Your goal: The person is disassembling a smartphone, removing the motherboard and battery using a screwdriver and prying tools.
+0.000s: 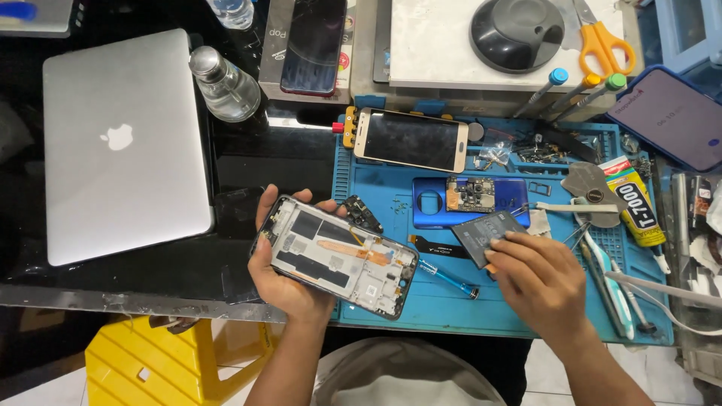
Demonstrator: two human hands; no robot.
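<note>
Head view: I noted the left hand (289,282) gripping an opened phone frame (335,256) over the blue mat's (451,301) front-left corner. The right hand (538,282) pinched what appeared to be a dark battery (481,231) near mat centre. A blue back cover (432,204) lay just behind.

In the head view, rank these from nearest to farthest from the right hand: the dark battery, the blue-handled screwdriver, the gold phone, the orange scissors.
From the right hand:
1. Dark battery: under its fingertips, on the blue mat.
2. Blue-handled screwdriver: just to the left of the hand, lying on the mat.
3. Gold phone: at the mat's far edge, up and left.
4. Orange scissors: on the white tray at the top, farthest.
</note>
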